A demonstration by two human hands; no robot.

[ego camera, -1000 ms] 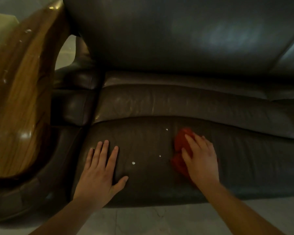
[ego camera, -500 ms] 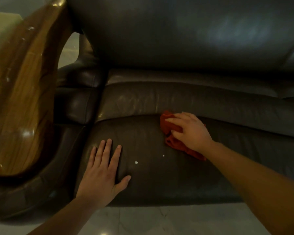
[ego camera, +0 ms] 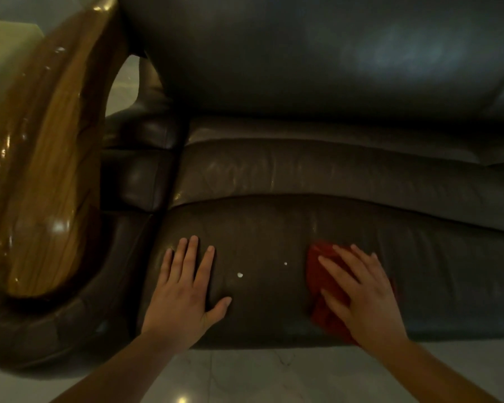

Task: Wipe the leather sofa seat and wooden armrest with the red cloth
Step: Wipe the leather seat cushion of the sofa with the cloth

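Observation:
The dark brown leather sofa seat fills the middle of the view. My right hand presses the crumpled red cloth flat on the seat's front part, fingers spread over it. Most of the cloth is hidden under the palm. My left hand lies flat and open on the seat near its left end, holding nothing. Two small white specks sit on the leather between my hands. The glossy wooden armrest curves along the far left, above the padded leather side.
The sofa's dark backrest rises behind the seat, with a rolled cushion ridge at its base. Pale marble floor runs along the front edge of the sofa. A yellowish surface shows beyond the armrest.
My right hand has drawn the red cloth from the back of the seat toward the front edge and a little right. The left hand has stayed flat in place.

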